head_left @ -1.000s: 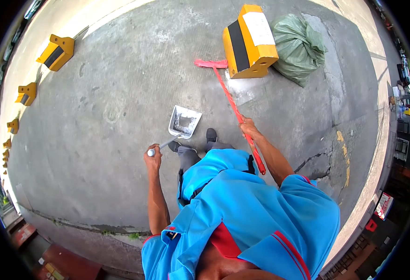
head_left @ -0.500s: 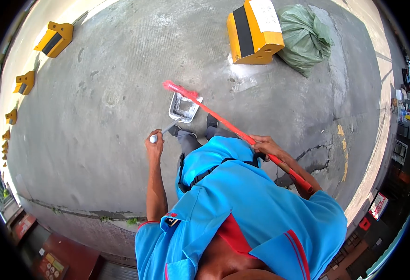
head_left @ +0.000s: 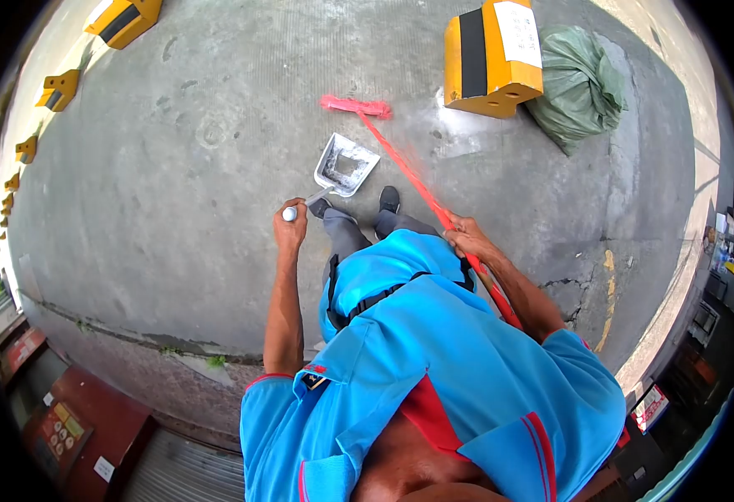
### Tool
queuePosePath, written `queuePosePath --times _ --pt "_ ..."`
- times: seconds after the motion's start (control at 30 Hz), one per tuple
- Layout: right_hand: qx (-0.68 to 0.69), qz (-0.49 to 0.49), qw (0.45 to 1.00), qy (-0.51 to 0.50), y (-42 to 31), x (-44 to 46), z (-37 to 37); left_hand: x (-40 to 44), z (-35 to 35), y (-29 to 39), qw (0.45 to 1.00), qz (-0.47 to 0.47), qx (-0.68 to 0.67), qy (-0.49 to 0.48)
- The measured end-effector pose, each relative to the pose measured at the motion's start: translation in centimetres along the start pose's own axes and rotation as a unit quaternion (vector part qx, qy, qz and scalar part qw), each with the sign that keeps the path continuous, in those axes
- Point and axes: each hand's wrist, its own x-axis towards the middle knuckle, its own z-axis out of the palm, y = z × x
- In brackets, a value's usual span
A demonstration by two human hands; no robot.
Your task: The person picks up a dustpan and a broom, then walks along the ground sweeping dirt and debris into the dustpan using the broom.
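My left hand (head_left: pixel 291 224) is closed around the handle of a long-handled dustpan, whose white, dirt-marked pan (head_left: pixel 327 174) is in front of my shoes. A red broom (head_left: pixel 406 171) slants across to my right hand (head_left: pixel 467 235), which grips its handle near my hip. The pinkish-red broom head (head_left: pixel 356 106) is beyond the pan, apart from it. Its lower handle passes along my right forearm.
A yellow-and-black barrier block (head_left: pixel 492 63) with a paper on top stands ahead right, beside a tied green sack (head_left: pixel 580 92). More yellow blocks (head_left: pixel 59 89) line the left side. A low kerb (head_left: pixel 158 343) runs behind me on the left.
The broom head has swung off the dustpan, forward and to the right, and now lies crosswise beyond it. The dustpan has shifted slightly up and right in view.
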Motion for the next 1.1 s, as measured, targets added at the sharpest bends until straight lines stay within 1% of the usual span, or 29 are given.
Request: queuePosePath --times 0.07,0.1,0.17,0.2,0.27,0.3,0.37,0.4,0.47,0.5,0.57,0.67,0.7,0.77,0.8,0.83,0.9,0.93,0.97,1.0,1.07,1.1 --pt "0.032 0.016 0.998 -0.051 -0.1 -1.0 0.6 0.0 0.0 0.1 1.000 0.016 0.008 -0.003" --pt "0.034 0.016 0.998 -0.051 -0.4 -1.6 0.6 0.1 0.0 0.0 0.999 0.032 0.018 -0.007" --pt "0.025 0.084 0.993 -0.083 -1.5 -3.5 0.1 0.4 0.0 -0.6 0.999 0.038 0.016 -0.009" --pt "0.027 0.085 0.993 -0.082 -2.6 -4.9 -0.4 0.5 0.0 -1.0 0.999 0.041 0.012 -0.010" --pt "0.071 0.094 0.986 -0.121 -4.4 -7.1 -1.4 0.9 -0.2 -0.9 0.999 0.050 0.006 -0.010" --pt "0.069 0.098 0.985 -0.121 -4.2 -7.3 -1.2 0.6 -0.1 -1.0 0.998 0.055 -0.002 -0.009" --pt "0.094 0.094 0.990 -0.051 -3.7 -7.4 -0.5 0.2 -0.1 -0.8 0.999 0.034 -0.017 -0.006" --pt "0.096 0.094 0.990 -0.049 -3.2 -7.0 -0.5 0.2 -0.1 -0.4 0.999 0.020 -0.031 -0.004" --pt "0.054 0.020 0.998 -0.006 -1.8 -5.3 -0.6 0.3 0.0 -0.2 0.999 0.027 -0.018 -0.011" --pt "0.055 0.019 0.998 -0.003 -1.6 -4.3 -1.0 0.3 -0.1 -0.2 0.999 0.031 -0.003 -0.015" --pt "-0.028 -0.004 0.997 0.076 -1.5 -1.7 -2.4 0.6 -0.2 0.1 0.999 0.035 -0.002 -0.018" --pt "-0.049 -0.016 0.994 0.101 -0.3 1.4 -3.4 0.4 -0.2 0.2 1.000 0.022 -0.005 -0.015" --pt "-0.048 -0.017 0.993 0.102 0.0 1.2 -3.2 0.1 -0.2 0.1 1.000 0.008 -0.014 -0.009" --pt "-0.020 0.001 0.999 0.048 0.6 0.4 -2.2 0.1 -0.3 0.1 1.000 0.000 -0.003 -0.005" --pt "-0.021 -0.001 0.998 0.053 2.3 0.7 -1.9 0.3 0.0 0.1 1.000 -0.009 0.006 0.001" --pt "-0.047 -0.070 0.996 0.037 5.6 1.2 -1.0 0.1 0.1 0.2 1.000 -0.012 0.004 -0.002" --pt "-0.077 -0.136 0.987 0.020 6.0 -0.6 -0.6 0.0 -0.1 0.6 1.000 0.010 -0.023 -0.005" --pt "-0.022 -0.033 0.999 -0.017 1.7 -3.8 -0.3 0.4 0.0 -0.4 0.999 0.033 -0.010 -0.003" --pt "0.036 0.071 0.995 -0.052 -0.8 -5.7 -0.1 0.2 0.0 -0.3 0.999 0.034 -0.009 -0.003" --pt "0.038 0.068 0.996 -0.050 -0.8 -6.1 -0.3 0.2 0.0 0.0 0.999 0.023 -0.022 -0.005" --pt "0.053 0.084 0.990 -0.095 -0.7 -7.0 -0.9 0.0 -0.4 0.7 0.999 0.013 -0.031 -0.010" --pt "0.053 0.084 0.991 -0.095 -1.1 -7.0 -1.2 0.0 -0.2 0.9 0.999 0.005 -0.044 -0.010"
